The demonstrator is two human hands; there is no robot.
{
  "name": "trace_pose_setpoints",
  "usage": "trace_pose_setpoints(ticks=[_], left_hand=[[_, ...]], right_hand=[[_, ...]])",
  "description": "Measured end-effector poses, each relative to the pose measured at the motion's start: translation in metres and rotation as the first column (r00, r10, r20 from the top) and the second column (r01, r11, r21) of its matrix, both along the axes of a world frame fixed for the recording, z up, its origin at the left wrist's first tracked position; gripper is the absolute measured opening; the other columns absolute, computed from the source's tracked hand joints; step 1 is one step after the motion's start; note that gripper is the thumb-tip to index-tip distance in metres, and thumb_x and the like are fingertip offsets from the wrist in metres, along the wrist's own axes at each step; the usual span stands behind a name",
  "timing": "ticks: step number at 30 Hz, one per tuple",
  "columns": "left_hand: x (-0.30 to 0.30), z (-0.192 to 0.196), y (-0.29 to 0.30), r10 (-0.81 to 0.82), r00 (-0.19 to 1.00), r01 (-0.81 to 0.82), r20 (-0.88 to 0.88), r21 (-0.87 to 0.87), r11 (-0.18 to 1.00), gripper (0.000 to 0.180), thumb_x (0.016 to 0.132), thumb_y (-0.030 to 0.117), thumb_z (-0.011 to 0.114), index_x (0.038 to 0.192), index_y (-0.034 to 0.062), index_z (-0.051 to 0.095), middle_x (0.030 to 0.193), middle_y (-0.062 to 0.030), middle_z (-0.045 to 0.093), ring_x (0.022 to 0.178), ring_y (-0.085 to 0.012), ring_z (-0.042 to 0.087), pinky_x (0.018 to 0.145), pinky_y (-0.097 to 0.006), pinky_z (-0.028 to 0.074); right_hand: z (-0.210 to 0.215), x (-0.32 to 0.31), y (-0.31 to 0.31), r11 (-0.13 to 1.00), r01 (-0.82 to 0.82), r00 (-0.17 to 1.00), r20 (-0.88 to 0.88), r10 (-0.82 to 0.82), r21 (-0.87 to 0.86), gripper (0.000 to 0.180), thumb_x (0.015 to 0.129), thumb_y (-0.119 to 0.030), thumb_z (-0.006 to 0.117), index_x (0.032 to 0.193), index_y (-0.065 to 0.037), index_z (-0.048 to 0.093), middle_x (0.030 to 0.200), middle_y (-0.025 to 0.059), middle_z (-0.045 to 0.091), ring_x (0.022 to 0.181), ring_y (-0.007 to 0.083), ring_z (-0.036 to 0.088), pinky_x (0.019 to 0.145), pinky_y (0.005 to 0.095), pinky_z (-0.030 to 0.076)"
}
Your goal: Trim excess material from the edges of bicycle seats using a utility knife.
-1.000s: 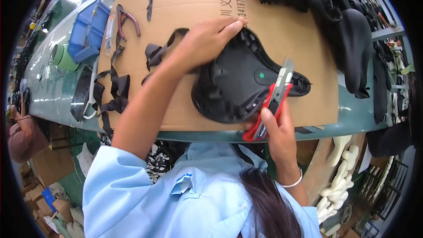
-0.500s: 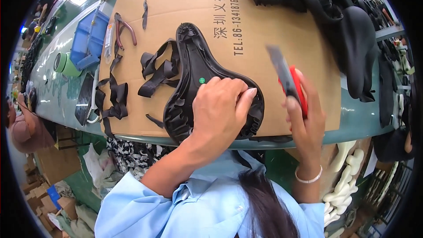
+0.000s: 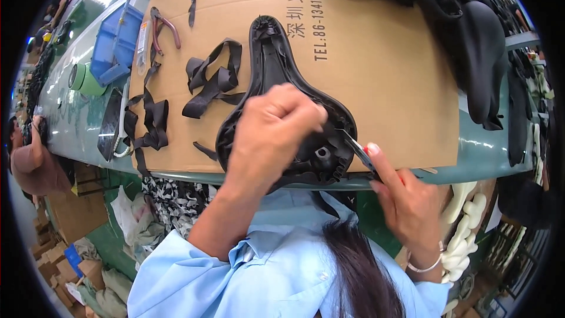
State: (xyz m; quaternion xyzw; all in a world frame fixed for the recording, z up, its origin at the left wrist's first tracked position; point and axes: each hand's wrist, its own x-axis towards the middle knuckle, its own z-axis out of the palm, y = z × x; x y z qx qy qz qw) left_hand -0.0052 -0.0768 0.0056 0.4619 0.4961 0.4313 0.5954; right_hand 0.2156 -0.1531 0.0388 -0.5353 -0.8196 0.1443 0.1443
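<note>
A black bicycle saddle [image 3: 272, 62] lies underside up on the cardboard sheet [image 3: 406, 112], its narrow nose pointing away from me. Over the middle of its wide rear part is my left hand [image 3: 271, 132], fingers curled in; whatever they pinch is hidden. My right hand [image 3: 409, 200] grips a red utility knife [image 3: 366, 154] at the table's near edge. The blade's tip is at the saddle's right rear rim, where the black cover is gathered in folds. Cut black fabric strips [image 3: 219, 79] lie left of the saddle.
Pliers with red-brown handles [image 3: 157, 29], a blue plastic bin [image 3: 118, 44] and a green round container [image 3: 85, 79] are at the left. More black saddles or covers [image 3: 479, 53] are heaped at the far right. Another person [image 3: 35, 156] is at the far left.
My right hand has brought the knife down and left, from upright in the air to the saddle's rim. The saddle has shifted slightly right and away. My left hand has curled tighter and moved left.
</note>
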Motion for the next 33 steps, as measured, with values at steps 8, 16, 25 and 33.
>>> trace_pose_setpoints(ticks=[8, 16, 25, 33], left_hand=[[-0.016, 0.004, 0.007, -0.016, 0.723, 0.155, 0.69, -0.139, 0.978, 0.016, 0.087, 0.014, 0.062, 0.075, 0.0028, 0.059, 0.082, -0.0075, 0.06, 0.06, -0.0074, 0.049, 0.051, -0.023, 0.038], [-0.004, 0.019, 0.097, 0.08, 0.441, 0.682, -0.894, 0.392, 0.617, 0.026, 0.079, 0.026, 0.066, 0.075, 0.0006, 0.063, 0.071, -0.0097, 0.058, 0.067, -0.0251, 0.056, 0.06, -0.033, 0.043], [0.007, 0.031, 0.138, -0.161, 0.926, 0.038, 0.341, 0.342, 0.939, 0.026, 0.093, 0.021, 0.06, 0.077, 0.0015, 0.065, 0.074, -0.0004, 0.057, 0.073, -0.008, 0.048, 0.067, -0.022, 0.035], [-0.006, 0.022, 0.149, -0.597, 0.181, 0.114, 0.782, 0.586, 0.802, 0.026, 0.097, 0.028, 0.05, 0.089, 0.0072, 0.063, 0.089, -0.0037, 0.06, 0.078, -0.011, 0.053, 0.061, -0.023, 0.043]], right_hand=[[-0.015, -0.031, -0.04, 0.939, 0.344, 0.93, -0.129, -0.344, -0.025, 0.058, 0.086, -0.011, 0.066, 0.14, -0.014, 0.048, 0.065, 0.0079, 0.049, 0.05, 0.0239, 0.051, 0.047, 0.0366, 0.041], [-0.009, 0.0, 0.087, 0.989, 0.108, 0.973, -0.195, -0.126, -0.098, 0.052, 0.089, -0.011, 0.06, 0.138, -0.026, 0.051, 0.08, 0.014, 0.062, 0.055, 0.0237, 0.054, 0.055, 0.0344, 0.044], [-0.036, -0.05, 0.043, 0.869, 0.335, 0.754, -0.45, -0.479, -0.363, 0.051, 0.095, -0.015, 0.055, 0.143, -0.008, 0.04, 0.113, 0.0217, 0.065, 0.086, 0.0362, 0.068, 0.071, 0.037, 0.052], [-0.045, -0.067, 0.026, 0.936, 0.33, 0.903, -0.33, -0.275, 0.121, 0.051, 0.093, -0.009, 0.055, 0.142, -0.011, 0.043, 0.099, 0.0137, 0.069, 0.072, 0.0277, 0.068, 0.067, 0.0338, 0.053]])
